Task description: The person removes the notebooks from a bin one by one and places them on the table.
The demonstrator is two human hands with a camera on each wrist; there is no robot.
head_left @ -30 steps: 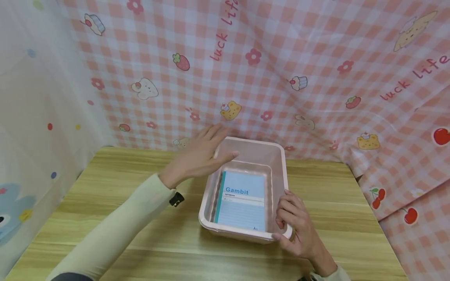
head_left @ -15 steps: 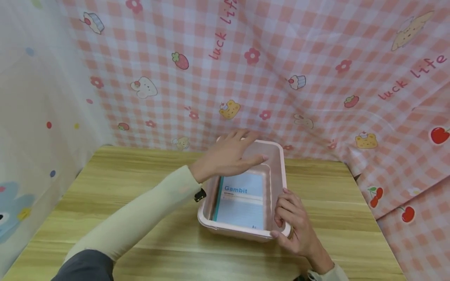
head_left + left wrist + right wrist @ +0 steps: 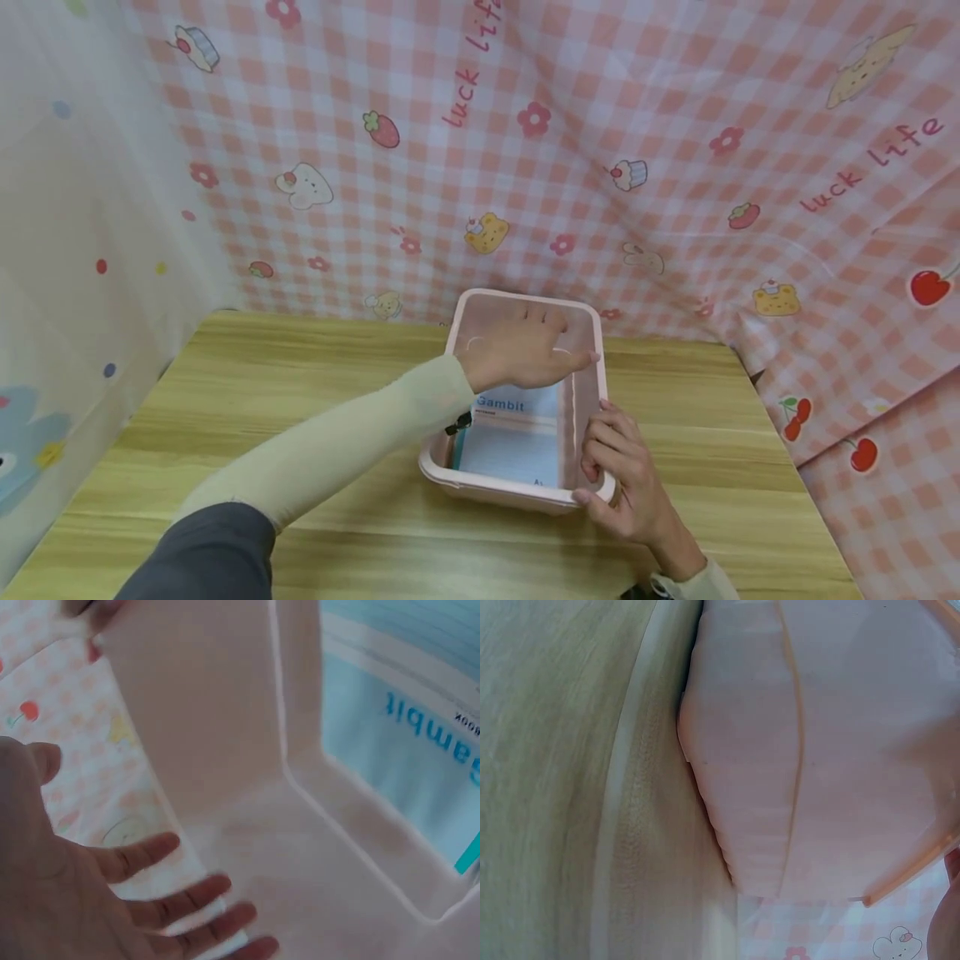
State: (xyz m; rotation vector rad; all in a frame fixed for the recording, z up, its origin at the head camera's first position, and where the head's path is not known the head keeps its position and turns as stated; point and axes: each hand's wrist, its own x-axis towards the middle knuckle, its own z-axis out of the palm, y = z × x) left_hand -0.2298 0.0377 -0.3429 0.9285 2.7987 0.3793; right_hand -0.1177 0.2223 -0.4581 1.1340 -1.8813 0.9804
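Observation:
A pale pink plastic bin (image 3: 507, 492) stands on the table, with a light blue "Gambit" notebook (image 3: 510, 450) lying flat inside on its bottom. My left hand (image 3: 521, 354) is over the bin's far half, fingers spread, covering the upper end of the notebook from the head camera. In the left wrist view that hand's fingers (image 3: 187, 900) hold nothing. My right hand (image 3: 626, 479) grips the bin's rim at the near right corner, thumb on the front edge and fingers along the right side. The right wrist view is filled by the bin's outer wall (image 3: 750, 750).
A wood-grain table (image 3: 322, 492) carries the bin. Behind it hangs a pink checked cloth (image 3: 420, 192) with cartoon prints, close to the bin's far end. A pale cloth (image 3: 97, 192) hangs on the left.
My left hand has moved right, from beside the bin's left rim to over its far half. The right hand has kept its grip on the corner, and the notebook lies where it was.

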